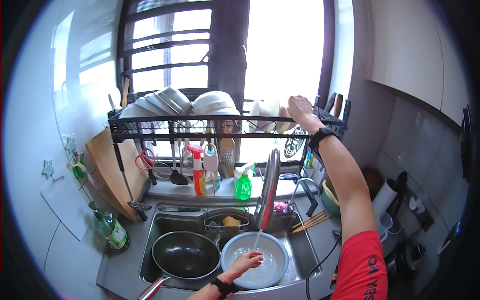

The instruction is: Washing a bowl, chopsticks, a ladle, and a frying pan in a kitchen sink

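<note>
My left hand (247,261) is over a white basin (282,258) in the sink, beside the water running from the faucet (268,191); its fingers are slightly curled and nothing shows in them. The basin holds some water. My right hand (300,107) is raised to the right part of a black dish rack (180,117), next to upright white bowls (264,108); whether its fingers grip something there is hidden. To the left of the basin lies a dark wok (186,255) with a red and silver handle.
A wire caddy with a yellow scrubber (231,221) sits at the sink's back edge. Chopsticks (311,222) lie on the right counter. A ladle (139,205), scissors (145,159) and a spatula (178,177) hang under the rack. A soap bottle (112,230) stands left; a knife (179,209) lies behind the sink.
</note>
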Action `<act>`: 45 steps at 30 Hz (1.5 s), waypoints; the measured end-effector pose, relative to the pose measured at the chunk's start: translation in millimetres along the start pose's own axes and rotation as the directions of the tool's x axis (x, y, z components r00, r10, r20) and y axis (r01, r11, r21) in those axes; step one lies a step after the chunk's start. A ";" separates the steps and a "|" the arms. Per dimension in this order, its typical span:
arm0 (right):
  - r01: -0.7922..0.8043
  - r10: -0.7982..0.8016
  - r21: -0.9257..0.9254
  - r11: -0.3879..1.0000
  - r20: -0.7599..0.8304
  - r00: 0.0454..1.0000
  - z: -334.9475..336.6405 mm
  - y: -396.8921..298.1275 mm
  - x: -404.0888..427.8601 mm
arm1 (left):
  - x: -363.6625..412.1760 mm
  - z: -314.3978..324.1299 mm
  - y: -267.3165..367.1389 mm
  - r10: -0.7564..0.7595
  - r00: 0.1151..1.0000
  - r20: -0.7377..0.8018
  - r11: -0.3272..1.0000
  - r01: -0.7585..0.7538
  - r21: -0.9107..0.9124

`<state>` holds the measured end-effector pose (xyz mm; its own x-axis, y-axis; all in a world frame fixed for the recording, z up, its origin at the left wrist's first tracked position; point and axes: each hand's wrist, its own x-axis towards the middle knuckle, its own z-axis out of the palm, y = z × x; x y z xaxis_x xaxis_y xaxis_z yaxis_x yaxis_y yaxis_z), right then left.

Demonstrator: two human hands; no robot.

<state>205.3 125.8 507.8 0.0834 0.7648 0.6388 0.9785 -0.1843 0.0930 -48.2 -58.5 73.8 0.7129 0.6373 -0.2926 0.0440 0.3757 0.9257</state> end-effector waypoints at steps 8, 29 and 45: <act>0.133 -0.164 0.467 0.874 0.026 0.986 10.5 65.5 -71.9 | 1.6 -0.9 16.9 0.014 0.998 -0.067 0.999 -0.011 0.032; 0.572 -0.577 0.152 0.806 0.419 0.701 282.5 78.5 -394.0 | 10.2 -18.8 -9.4 -0.185 0.969 -0.167 0.981 0.191 0.025; -0.695 -0.192 0.691 -0.198 0.668 0.719 302.2 -100.4 -441.8 | 133.9 -16.6 -55.9 0.137 0.865 -0.483 0.887 -0.323 -0.329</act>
<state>127.3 -7.1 -14.7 -0.0019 0.9976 -0.0689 -0.1215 -0.0686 -0.9902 33.2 16.9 -21.1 0.2850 0.9274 -0.2425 -0.4216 0.3485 0.8371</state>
